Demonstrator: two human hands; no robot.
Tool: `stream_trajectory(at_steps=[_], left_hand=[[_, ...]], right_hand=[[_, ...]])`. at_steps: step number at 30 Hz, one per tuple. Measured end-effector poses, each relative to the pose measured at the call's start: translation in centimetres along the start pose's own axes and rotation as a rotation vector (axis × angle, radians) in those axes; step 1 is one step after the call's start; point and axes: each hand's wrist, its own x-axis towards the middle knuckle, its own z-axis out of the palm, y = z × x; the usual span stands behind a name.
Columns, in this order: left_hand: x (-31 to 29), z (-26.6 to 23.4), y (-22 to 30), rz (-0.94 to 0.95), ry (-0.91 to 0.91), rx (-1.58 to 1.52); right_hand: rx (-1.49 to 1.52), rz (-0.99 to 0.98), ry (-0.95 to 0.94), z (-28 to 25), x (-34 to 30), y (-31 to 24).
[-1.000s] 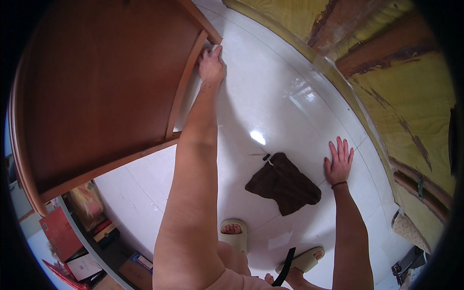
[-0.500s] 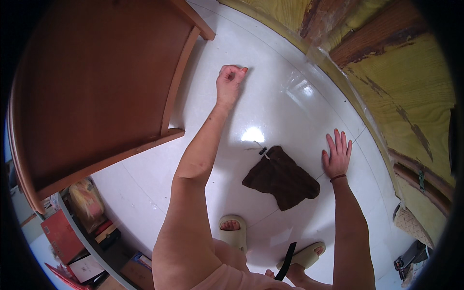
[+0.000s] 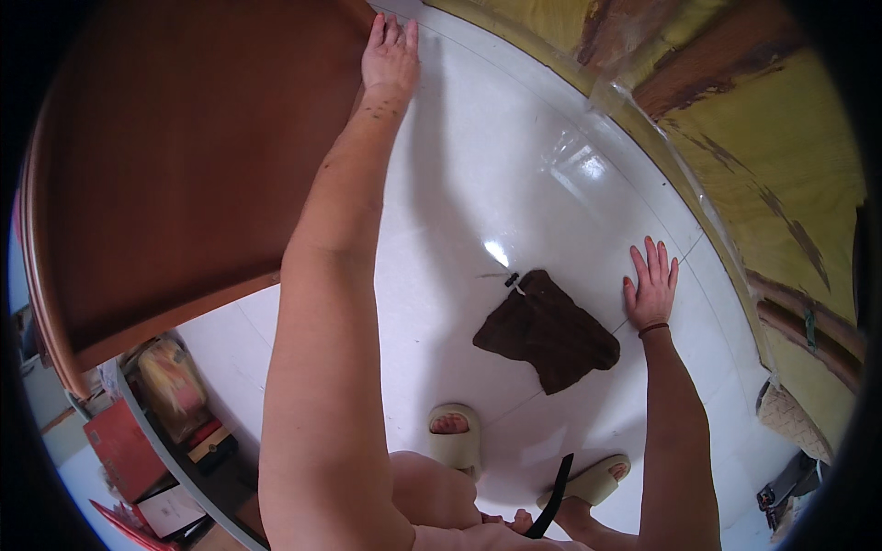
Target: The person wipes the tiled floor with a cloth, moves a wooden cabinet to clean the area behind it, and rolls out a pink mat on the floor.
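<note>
My left arm reaches far forward, and my left hand point(image 3: 390, 61) is at the edge of a reddish-brown wooden piece of furniture point(image 3: 193, 174). Its fingers are stretched out and hold nothing; whether they touch the wood I cannot tell. My right hand point(image 3: 653, 286) is spread with the fingers pointing forward, empty, above the white tiled floor point(image 3: 496, 165). To its left lies a dark brown cloth pouch point(image 3: 549, 332), flat on the tiles, with a black cord toggle point(image 3: 512, 279) and pale string at its upper end.
Yellowish wooden panels point(image 3: 781, 174) with brown worn patches line the right side. At lower left, boxes and a clear bag point(image 3: 173, 384) sit behind a grey curved edge. My feet wear beige slippers point(image 3: 455, 445). A black strap point(image 3: 557, 496) hangs at my front.
My left hand has moved forward and left from over the floor to the furniture's edge, its curled fingers now straightened. My right hand stays spread, and the pouch keeps its place on the floor.
</note>
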Motion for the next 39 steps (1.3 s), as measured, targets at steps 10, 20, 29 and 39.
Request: stream_trajectory(at_steps=[10,20,29,39], left_hand=[[-2.3,-0.6,-0.1,0.091,0.056,0.029],[-20.2,-11.8,12.5,0.796,-0.090,-1.153],[-21.9,-9.5,18.6,0.698,0.350,-1.315],[-0.3,-3.5,4.9,-0.169,0.555,-0.496]], right_hand=[[0.032,0.032,-0.043,-0.3,0.0,0.0],[0.032,0.011,-0.003,0.1,-0.2,0.5],[-0.003,0.023,-0.047,-0.2,0.0,0.4],[0.070,0.002,-0.014,-0.2,0.2,-0.2]])
